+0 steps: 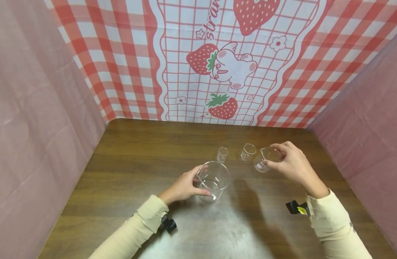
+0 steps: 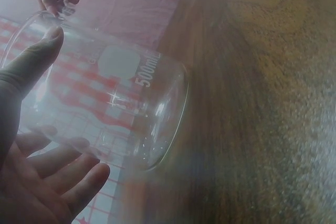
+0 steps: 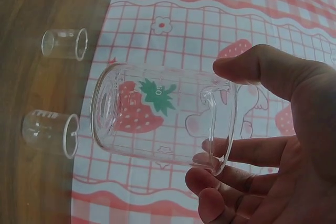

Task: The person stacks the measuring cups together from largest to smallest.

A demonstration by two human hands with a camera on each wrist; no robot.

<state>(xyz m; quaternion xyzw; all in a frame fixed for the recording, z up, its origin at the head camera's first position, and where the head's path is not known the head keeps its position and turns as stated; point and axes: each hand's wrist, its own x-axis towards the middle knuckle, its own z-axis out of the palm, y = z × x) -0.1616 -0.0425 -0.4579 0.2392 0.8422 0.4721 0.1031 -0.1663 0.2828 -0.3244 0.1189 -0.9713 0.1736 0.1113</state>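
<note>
Cream sleeves (image 1: 329,217), near. Left hand (image 1: 184,186), fingers half-open, gripping large beaker (image 1: 219,185), centre. Right hand (image 1: 295,162), thumb and fingers pinching medium beaker (image 1: 260,164) near rim, right. Smallest beaker (image 1: 222,155), small beaker (image 1: 248,153), far. Advisable: light grip, glass kept apart.

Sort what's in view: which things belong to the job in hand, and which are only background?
Part of the job:
large beaker, gripped by the left hand
medium beaker, held near its rim by the right hand
probably the smallest beaker and second-smallest beaker, both unheld

Only background:
wooden table
strawberry-print cloth
left pink curtain
right pink curtain
</note>
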